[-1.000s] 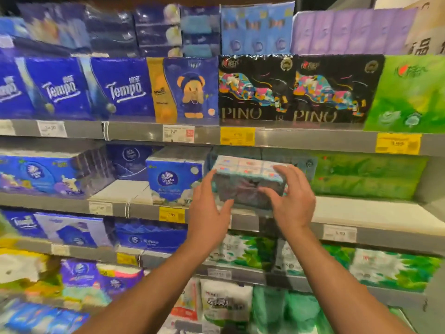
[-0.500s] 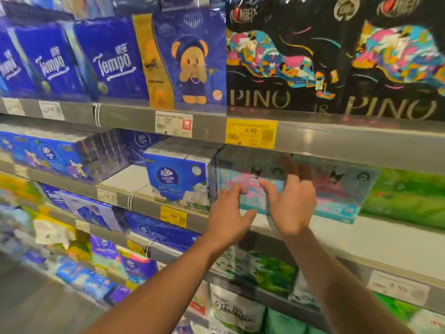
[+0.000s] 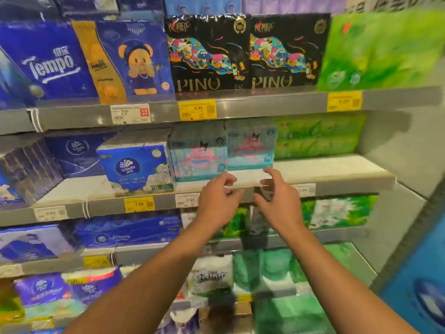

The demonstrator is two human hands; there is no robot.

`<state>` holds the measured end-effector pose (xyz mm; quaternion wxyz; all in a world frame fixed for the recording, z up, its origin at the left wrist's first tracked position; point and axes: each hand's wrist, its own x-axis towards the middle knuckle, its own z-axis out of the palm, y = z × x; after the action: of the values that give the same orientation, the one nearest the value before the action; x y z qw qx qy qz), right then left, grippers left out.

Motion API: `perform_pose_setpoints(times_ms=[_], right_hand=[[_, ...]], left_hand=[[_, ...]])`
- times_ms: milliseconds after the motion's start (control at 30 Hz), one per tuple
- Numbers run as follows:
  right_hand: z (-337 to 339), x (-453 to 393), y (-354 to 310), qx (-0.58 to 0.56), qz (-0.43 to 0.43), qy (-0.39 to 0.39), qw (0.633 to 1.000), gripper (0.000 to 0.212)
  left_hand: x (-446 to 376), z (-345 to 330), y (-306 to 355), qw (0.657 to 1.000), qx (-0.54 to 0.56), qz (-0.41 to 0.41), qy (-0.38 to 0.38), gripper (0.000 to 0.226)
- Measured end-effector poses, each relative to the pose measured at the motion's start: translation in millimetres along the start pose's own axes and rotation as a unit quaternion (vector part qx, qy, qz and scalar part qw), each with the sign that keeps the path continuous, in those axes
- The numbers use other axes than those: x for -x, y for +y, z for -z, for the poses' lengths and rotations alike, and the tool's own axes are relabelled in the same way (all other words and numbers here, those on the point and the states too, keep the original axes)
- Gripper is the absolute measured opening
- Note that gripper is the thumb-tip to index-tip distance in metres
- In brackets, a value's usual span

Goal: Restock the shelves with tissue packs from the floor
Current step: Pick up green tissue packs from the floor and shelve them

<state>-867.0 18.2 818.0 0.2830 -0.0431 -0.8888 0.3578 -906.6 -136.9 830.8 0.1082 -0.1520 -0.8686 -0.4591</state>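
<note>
Two pale blue and pink cartoon tissue packs stand side by side on the middle shelf (image 3: 325, 169): the left pack (image 3: 198, 157) and the right pack (image 3: 251, 149), set a little further back. My left hand (image 3: 218, 201) and my right hand (image 3: 277, 198) hover just in front of the shelf edge, below the packs. Both hands are empty, fingers loosely curled, and touch neither pack. White shelf board lies bare to the right of the packs.
A blue Vinda pack (image 3: 137, 167) stands left of the cartoon packs and green packs (image 3: 317, 136) sit behind on the right. Black PINO packs (image 3: 245, 54) and blue Tempo packs (image 3: 50, 61) fill the shelf above. Lower shelves hold more blue, green and white packs.
My hands set the cartoon pack on the middle shelf beside its twin, let go of it and drew back toward me. The view pulled back from the shelf.
</note>
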Motion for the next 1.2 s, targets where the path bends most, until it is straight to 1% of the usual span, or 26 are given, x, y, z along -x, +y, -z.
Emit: perform_pose_setpoints(times_ms=[67, 133, 233, 300, 367, 467, 533, 600, 700, 800, 900, 967, 1033, 1067, 1133, 1200], right_hand=[[23, 54, 12, 0.023, -0.047, 0.011, 0.999, 0.064], [44, 118, 27, 0.046, -0.112, 0.013, 0.993, 0.064], [88, 216, 47, 0.079, -0.206, 0.027, 0.975, 0.061], [125, 279, 56, 0.111, -0.261, 0.049, 0.958, 0.06], [164, 339, 62, 0.127, -0.323, 0.076, 0.935, 0.058], [220, 427, 73, 0.127, -0.391, 0.137, 0.901, 0.061], [254, 487, 77, 0.124, -0.422, 0.173, 0.881, 0.061], [286, 547, 81, 0.132, -0.454, 0.195, 0.859, 0.062], [336, 639, 87, 0.147, -0.515, 0.201, 0.82, 0.066], [389, 736, 96, 0.146, -0.557, 0.219, 0.788, 0.066], [441, 831, 102, 0.149, -0.615, 0.227, 0.74, 0.062], [464, 886, 107, 0.136, -0.652, 0.236, 0.708, 0.058], [478, 921, 115, 0.122, -0.675, 0.238, 0.687, 0.06], [483, 932, 122, 0.117, -0.685, 0.234, 0.68, 0.063], [490, 945, 139, 0.113, -0.699, 0.213, 0.674, 0.068], [495, 951, 162, 0.108, -0.708, 0.187, 0.672, 0.067]], left_hand=[[34, -16, 9, 0.998, 0.032, -0.017, -0.053, 0.02], [76, -35, 20, 0.993, 0.047, -0.035, -0.101, 0.017], [142, -68, 47, 0.973, 0.111, -0.052, -0.196, 0.014], [185, -94, 72, 0.952, 0.122, -0.068, -0.272, 0.018], [231, -122, 99, 0.93, 0.103, -0.101, -0.338, 0.024], [312, -164, 142, 0.877, 0.066, -0.149, -0.452, 0.028], [371, -187, 168, 0.843, 0.046, -0.18, -0.505, 0.029], [431, -209, 193, 0.815, 0.045, -0.209, -0.539, 0.029], [524, -245, 231, 0.779, 0.048, -0.219, -0.585, 0.022], [624, -285, 272, 0.749, 0.045, -0.24, -0.617, 0.02], [716, -314, 306, 0.723, 0.048, -0.247, -0.644, 0.023], [766, -332, 320, 0.705, 0.051, -0.233, -0.668, 0.021], [802, -347, 327, 0.692, 0.041, -0.204, -0.691, 0.02], [814, -355, 327, 0.692, 0.032, -0.192, -0.695, 0.021], [831, -373, 326, 0.691, 0.02, -0.169, -0.702, 0.024], [839, -393, 327, 0.685, 0.003, -0.157, -0.711, 0.027]])
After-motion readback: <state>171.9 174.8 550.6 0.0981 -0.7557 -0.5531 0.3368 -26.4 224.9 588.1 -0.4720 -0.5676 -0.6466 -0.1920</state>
